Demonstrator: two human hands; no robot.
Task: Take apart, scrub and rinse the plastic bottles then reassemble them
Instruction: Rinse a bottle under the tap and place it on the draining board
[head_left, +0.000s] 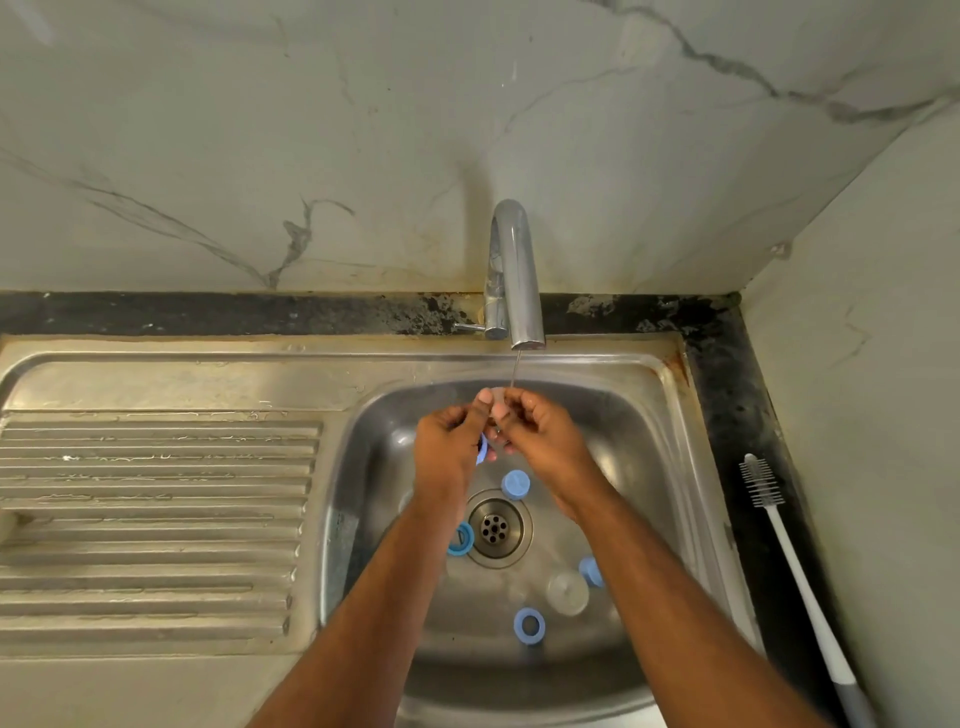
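Now both hands, left hand (447, 441) and right hand (540, 441), are pinching a small clear part (497, 399) under the tap (514, 270) trickle, at twelve o'clock of the sink (670, 467). Being light, wet and slippery, it probably needs gripping by its edges.

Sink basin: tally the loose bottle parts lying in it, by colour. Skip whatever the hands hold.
Blue: 4, a cap by the drain, a ring left of the drain, a ring nearest the camera, a piece half hidden by the right forearm.
Clear: 1, a round part.
Total: 5
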